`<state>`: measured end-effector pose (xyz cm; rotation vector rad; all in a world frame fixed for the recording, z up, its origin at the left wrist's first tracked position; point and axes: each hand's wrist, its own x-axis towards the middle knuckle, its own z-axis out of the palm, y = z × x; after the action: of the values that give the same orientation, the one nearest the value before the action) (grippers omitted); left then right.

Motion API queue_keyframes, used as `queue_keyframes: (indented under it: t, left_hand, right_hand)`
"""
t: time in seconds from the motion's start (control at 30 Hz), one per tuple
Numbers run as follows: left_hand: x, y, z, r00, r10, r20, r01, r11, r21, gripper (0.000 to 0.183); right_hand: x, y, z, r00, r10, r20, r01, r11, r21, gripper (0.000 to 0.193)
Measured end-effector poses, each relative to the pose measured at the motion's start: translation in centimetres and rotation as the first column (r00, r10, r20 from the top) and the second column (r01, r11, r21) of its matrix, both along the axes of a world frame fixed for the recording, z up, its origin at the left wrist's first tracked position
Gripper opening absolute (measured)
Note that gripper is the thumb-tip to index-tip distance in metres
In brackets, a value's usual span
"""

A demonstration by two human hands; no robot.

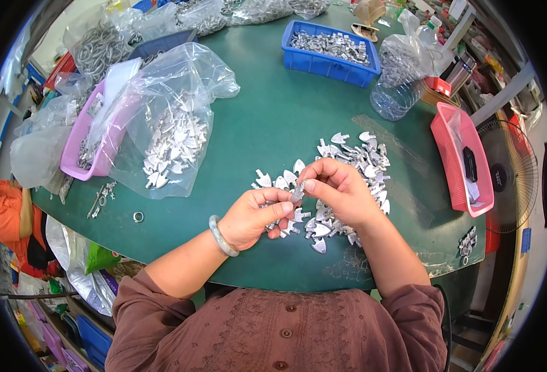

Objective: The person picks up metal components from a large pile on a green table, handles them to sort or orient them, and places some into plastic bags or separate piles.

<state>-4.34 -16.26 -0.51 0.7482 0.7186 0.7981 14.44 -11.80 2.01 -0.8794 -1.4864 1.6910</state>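
Observation:
Between my two hands is a small silver metal piece (297, 193), apparently shield-shaped like those around it. My left hand (260, 218), with a pale bangle at the wrist, pinches it between thumb and fingers. The thumb and forefinger of my right hand (343, 193) close on its upper end. Beneath and behind both hands spreads a loose pile of similar silver metal pieces (372, 162), each with a pointed body and a short stem. More of them lie in a clear plastic bag (177, 141) to the left.
A blue bin (329, 70) of small metal parts stands at the back. Pink baskets stand at left (75, 149) and right (452, 155), with a fan (506, 177) beyond the right one. A metal ring (138, 217) lies near the green table's front edge. Someone in orange (13, 214) is at far left.

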Motion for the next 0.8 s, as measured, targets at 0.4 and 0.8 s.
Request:
queue_keyframes:
  t: [0.4, 0.8]
  left_hand:
    - [0.2, -0.1, 0.0, 0.997, 0.04, 0.059, -0.035, 0.996, -0.084, 0.015]
    - [0.1, -0.2, -1.1, 0.99, 0.086, 0.115, -0.083, 0.996, -0.025, 0.017]
  right_hand:
    - [-0.7, -0.7, 0.6, 0.989, -0.046, 0.142, 0.047, 0.999, -0.004, 0.011]
    - [0.3, -0.2, 0.6, 0.982, -0.048, 0.184, 0.037, 0.998, 0.06, 0.011]
